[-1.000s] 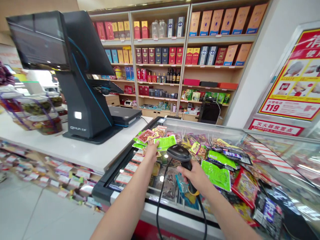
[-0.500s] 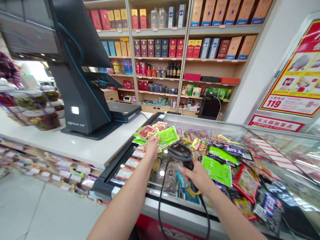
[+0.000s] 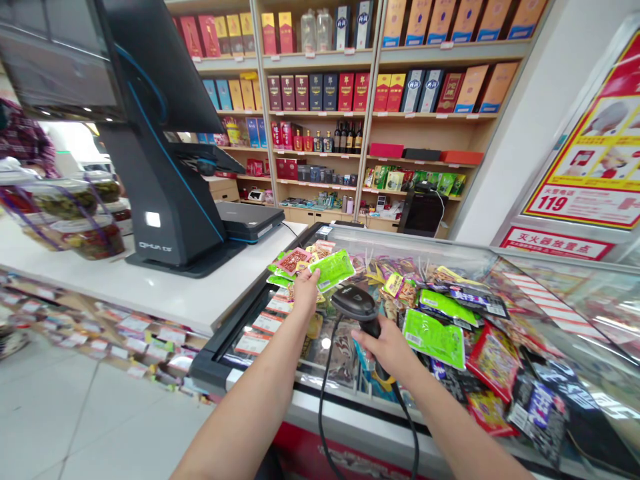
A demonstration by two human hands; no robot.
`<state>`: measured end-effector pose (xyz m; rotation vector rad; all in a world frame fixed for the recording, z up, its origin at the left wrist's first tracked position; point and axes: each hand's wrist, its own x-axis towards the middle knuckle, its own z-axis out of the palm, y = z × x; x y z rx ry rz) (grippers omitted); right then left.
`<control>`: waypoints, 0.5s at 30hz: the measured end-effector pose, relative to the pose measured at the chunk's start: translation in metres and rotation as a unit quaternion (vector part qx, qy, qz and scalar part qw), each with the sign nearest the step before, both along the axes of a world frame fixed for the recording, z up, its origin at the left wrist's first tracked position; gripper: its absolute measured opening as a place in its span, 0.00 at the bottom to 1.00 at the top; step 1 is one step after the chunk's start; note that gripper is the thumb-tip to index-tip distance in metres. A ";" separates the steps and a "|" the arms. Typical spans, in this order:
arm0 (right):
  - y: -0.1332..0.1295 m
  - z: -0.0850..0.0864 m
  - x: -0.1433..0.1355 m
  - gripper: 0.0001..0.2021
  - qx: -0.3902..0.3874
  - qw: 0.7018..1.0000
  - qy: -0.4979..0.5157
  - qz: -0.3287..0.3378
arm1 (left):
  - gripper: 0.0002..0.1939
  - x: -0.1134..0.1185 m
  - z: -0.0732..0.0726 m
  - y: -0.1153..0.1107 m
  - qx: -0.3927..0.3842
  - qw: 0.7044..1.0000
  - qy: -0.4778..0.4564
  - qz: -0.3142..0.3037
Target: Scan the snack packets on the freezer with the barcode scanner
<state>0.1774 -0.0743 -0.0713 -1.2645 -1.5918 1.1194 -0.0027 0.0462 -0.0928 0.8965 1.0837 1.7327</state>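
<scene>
My left hand (image 3: 306, 290) pinches the near corner of a bright green snack packet (image 3: 333, 269) over the far left of the glass-topped case (image 3: 300, 380). Beneath and beside it lies a small pile of snack packets, one of them a pink-edged packet (image 3: 294, 261). My right hand (image 3: 384, 347) is wrapped round the handle of a black barcode scanner (image 3: 355, 301). The scanner's head points left, just below the green packet and apart from it. To the right, a larger heap holds green packets (image 3: 434, 338), a red packet (image 3: 494, 360) and black packets (image 3: 537, 407).
On the white counter (image 3: 200, 293) at left stand a dark checkout terminal (image 3: 165, 167) and tubs of food (image 3: 90, 237). The scanner's cable (image 3: 324, 393) hangs over the case's front edge. Shelves (image 3: 320, 117) of boxes and bottles line the back. A person's sleeve (image 3: 25, 137) shows at far left.
The scanner and my right hand have shifted slightly left. The green packet in my left hand has moved a little left. Both hands keep their hold.
</scene>
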 end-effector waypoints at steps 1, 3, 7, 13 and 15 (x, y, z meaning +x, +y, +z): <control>0.000 0.001 0.000 0.11 0.000 1.000 -0.001 0.002 | 0.12 0.000 0.001 -0.001 0.001 1.000 -0.001 0.001; -0.001 0.004 0.001 0.11 -0.001 1.000 -0.004 0.004 | 0.11 0.001 0.003 -0.002 0.001 1.000 0.003 0.010; -0.002 0.007 0.001 0.11 0.004 1.000 -0.006 0.003 | 0.11 0.000 0.003 -0.003 0.000 1.000 0.003 0.016; -0.001 0.005 0.001 0.12 -0.001 1.000 -0.010 0.007 | 0.17 -0.001 -0.002 0.001 0.008 1.000 -0.026 0.008; 0.000 0.003 0.002 0.13 -0.004 1.000 -0.009 0.009 | 0.19 -0.002 -0.003 0.002 0.016 0.999 -0.037 0.003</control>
